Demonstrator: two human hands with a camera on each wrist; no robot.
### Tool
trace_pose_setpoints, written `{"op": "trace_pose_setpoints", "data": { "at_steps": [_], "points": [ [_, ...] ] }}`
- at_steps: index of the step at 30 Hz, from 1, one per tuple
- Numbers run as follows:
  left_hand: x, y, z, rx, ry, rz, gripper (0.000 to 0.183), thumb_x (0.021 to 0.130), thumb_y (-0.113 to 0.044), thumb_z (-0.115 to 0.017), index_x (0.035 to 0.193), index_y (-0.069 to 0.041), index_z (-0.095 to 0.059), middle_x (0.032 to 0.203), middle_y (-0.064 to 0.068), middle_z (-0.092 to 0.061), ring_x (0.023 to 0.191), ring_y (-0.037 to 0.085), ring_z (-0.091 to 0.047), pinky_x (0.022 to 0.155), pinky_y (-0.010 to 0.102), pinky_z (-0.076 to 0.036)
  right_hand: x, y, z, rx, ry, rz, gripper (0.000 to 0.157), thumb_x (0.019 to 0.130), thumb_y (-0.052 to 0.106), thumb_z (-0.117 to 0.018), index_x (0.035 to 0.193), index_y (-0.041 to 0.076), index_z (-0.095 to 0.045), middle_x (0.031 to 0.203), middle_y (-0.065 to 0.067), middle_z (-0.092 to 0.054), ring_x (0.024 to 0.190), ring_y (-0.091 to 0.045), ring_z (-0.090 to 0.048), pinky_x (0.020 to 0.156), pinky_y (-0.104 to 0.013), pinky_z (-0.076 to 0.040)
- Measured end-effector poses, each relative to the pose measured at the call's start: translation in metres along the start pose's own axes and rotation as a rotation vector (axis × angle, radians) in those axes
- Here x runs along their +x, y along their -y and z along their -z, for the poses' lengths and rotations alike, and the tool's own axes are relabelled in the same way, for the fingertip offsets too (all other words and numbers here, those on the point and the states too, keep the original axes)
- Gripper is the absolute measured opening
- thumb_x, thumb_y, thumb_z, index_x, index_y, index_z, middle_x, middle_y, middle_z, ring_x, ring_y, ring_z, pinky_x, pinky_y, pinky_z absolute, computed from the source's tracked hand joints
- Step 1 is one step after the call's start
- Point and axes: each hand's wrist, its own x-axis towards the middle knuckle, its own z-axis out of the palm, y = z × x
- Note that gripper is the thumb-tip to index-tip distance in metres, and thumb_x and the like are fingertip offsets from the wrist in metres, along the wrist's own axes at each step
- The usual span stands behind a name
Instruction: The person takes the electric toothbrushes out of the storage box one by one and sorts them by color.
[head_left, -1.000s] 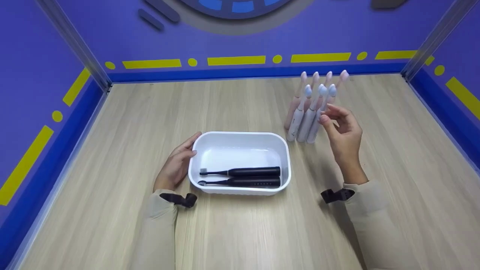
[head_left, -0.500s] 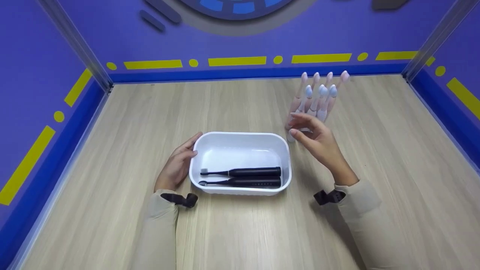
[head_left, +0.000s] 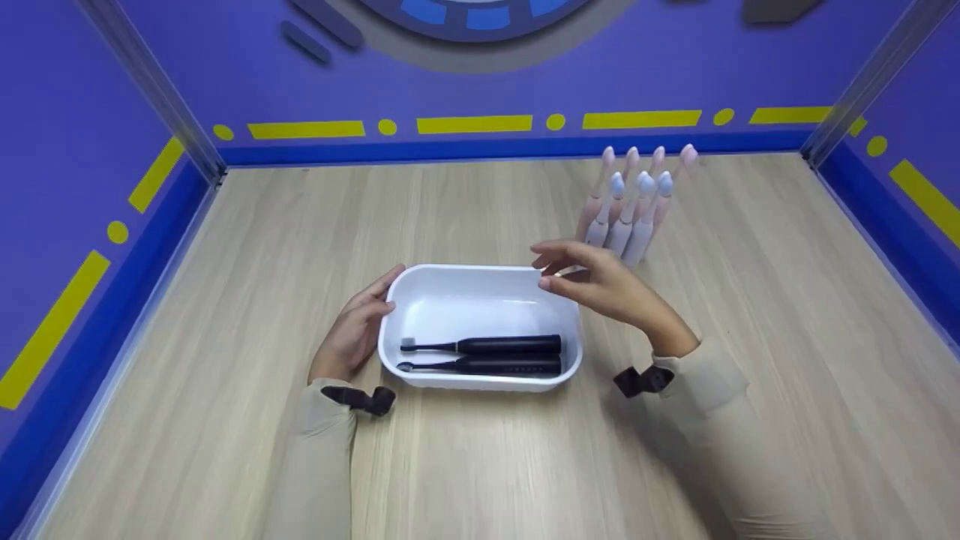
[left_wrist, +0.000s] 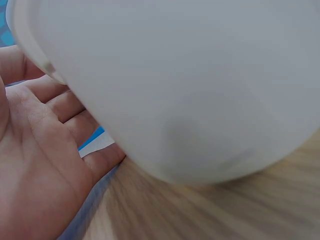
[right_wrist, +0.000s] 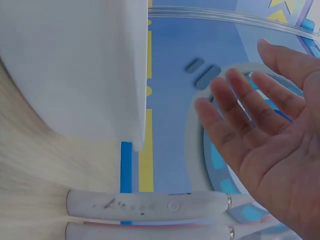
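Observation:
My left hand (head_left: 346, 334) holds a white plastic box (head_left: 480, 382) by its left end, thumb at the rim; in the left wrist view its fingers (left_wrist: 80, 112) lie along the outer wall. Inside the box, along the front side, lie two black electric toothbrushes (head_left: 517, 345), heads to the left. My right hand (head_left: 596, 285) hovers over the box's back right corner, fingers loosely bent. Nothing is between its fingers in the right wrist view. Just behind it stand three white electric toothbrushes (head_left: 639, 241) with blue-tinted heads, lower parts partly hidden by the hand.
Behind the white toothbrushes stands a row of several pink electric toothbrushes (head_left: 660, 213). Purple-blue panels (head_left: 480, 90) with yellow marks wall in the wooden table (head_left: 450, 465) at the back and both sides.
My right hand has moved left and slightly toward me, from beside the white toothbrushes to over the box's corner. The left hand, box and toothbrushes have stayed in place.

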Motion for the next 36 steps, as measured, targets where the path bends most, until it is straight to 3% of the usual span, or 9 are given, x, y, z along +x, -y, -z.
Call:
{"op": "trace_pose_setpoints", "data": {
  "at_steps": [6, 14, 24, 36],
  "points": [
    [0.0, 0.0, -0.001, -0.011, 0.001, -0.01, 0.064, 0.089, 0.004, -0.037, 0.151, 0.002, -0.02, 0.161, 0.013, -0.014, 0.149, 0.023, -0.012, 0.122, 0.037, -0.008, 0.01, 0.003, -0.004, -0.082, 0.152, 0.043, 0.042, 0.09, 0.015, -0.066, 0.129, 0.002, -0.058, 0.113, -0.018, -0.067, 0.104, -0.026, -0.064, 0.091, -0.045, -0.054],
    [0.001, 0.0, 0.0, -0.009, -0.007, 0.007, 0.064, 0.089, 0.004, -0.037, 0.151, 0.001, -0.02, 0.161, 0.012, -0.014, 0.148, 0.022, -0.012, 0.122, 0.036, -0.008, 0.024, 0.011, -0.008, -0.172, 0.318, 0.003, 0.044, 0.092, 0.023, -0.064, 0.131, 0.003, -0.057, 0.116, -0.016, -0.067, 0.106, -0.025, -0.065, 0.092, -0.043, -0.054],
    [0.001, 0.0, 0.001, 0.01, -0.016, 0.013, 0.063, 0.09, 0.005, -0.036, 0.151, 0.001, -0.022, 0.161, 0.012, -0.017, 0.148, 0.022, -0.014, 0.122, 0.037, -0.01, 0.042, 0.016, -0.019, -0.263, 0.489, -0.021, 0.041, 0.092, 0.019, -0.063, 0.13, 0.004, -0.058, 0.118, -0.014, -0.067, 0.107, -0.024, -0.064, 0.095, -0.04, -0.052],
    [0.0, 0.0, -0.001, 0.017, -0.015, -0.006, 0.063, 0.09, 0.004, -0.037, 0.151, 0.002, -0.021, 0.161, 0.013, -0.015, 0.149, 0.022, -0.011, 0.122, 0.037, -0.008, 0.058, 0.015, -0.035, -0.329, 0.668, -0.027, 0.038, 0.09, 0.011, -0.062, 0.126, -0.001, -0.058, 0.108, -0.013, -0.069, 0.105, -0.026, -0.065, 0.093, -0.039, -0.051]
  ]
}}
